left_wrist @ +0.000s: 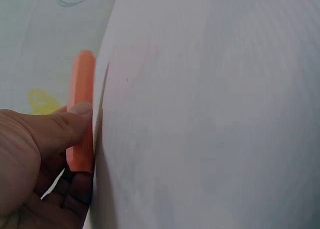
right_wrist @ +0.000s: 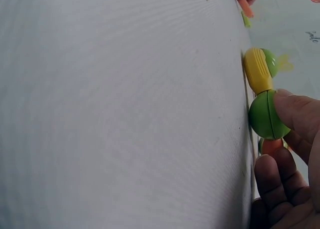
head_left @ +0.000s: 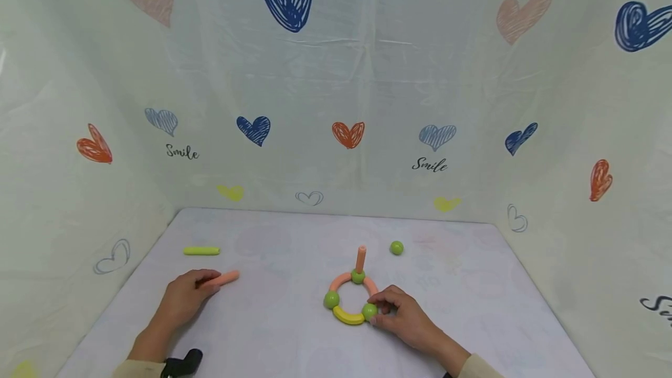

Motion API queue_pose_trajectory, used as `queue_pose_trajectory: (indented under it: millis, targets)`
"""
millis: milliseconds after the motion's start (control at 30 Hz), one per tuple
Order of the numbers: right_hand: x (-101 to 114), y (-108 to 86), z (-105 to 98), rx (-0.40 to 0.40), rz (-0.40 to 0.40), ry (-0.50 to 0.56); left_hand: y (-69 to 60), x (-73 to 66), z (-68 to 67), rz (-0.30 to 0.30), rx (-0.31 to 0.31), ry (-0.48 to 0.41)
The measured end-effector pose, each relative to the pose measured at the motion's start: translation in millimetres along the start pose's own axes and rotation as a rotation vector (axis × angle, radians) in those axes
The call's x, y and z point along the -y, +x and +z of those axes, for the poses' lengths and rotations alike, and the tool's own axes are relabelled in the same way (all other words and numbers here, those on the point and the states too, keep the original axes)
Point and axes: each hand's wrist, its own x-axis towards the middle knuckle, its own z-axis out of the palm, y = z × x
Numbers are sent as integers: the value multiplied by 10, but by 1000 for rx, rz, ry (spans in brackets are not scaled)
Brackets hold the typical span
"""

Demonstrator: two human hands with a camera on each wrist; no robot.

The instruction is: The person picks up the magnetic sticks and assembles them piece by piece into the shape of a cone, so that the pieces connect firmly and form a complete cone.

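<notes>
At the left of the table, my left hand pinches a salmon-orange stick between thumb and fingers; its free end points right. In the left wrist view the same stick looks faceted, the thumb lying across it. My right hand holds a green ball at the lower right of a ring lying on the table. The ring joins green balls, a yellow curved piece and two orange curved pieces. From its far ball another orange stick sticks out.
A yellow-green stick lies beyond my left hand. One loose green ball rests behind the ring, to its right. The white table meets a heart-printed curtain at its back and sides.
</notes>
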Motion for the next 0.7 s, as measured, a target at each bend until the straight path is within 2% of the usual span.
queue_pose_trajectory:
  millis: [233, 467, 700]
  targets:
    - [9, -6, -1, 3, 0, -11, 54, -123, 106, -4, -26, -39]
    - [-19, -10, -10, 4, 2, -41, 100, -230, 186, -20, -34, -136]
    - [-34, 0, -1, 6, -14, -42, 88, -367, 239, 6, -39, -201]
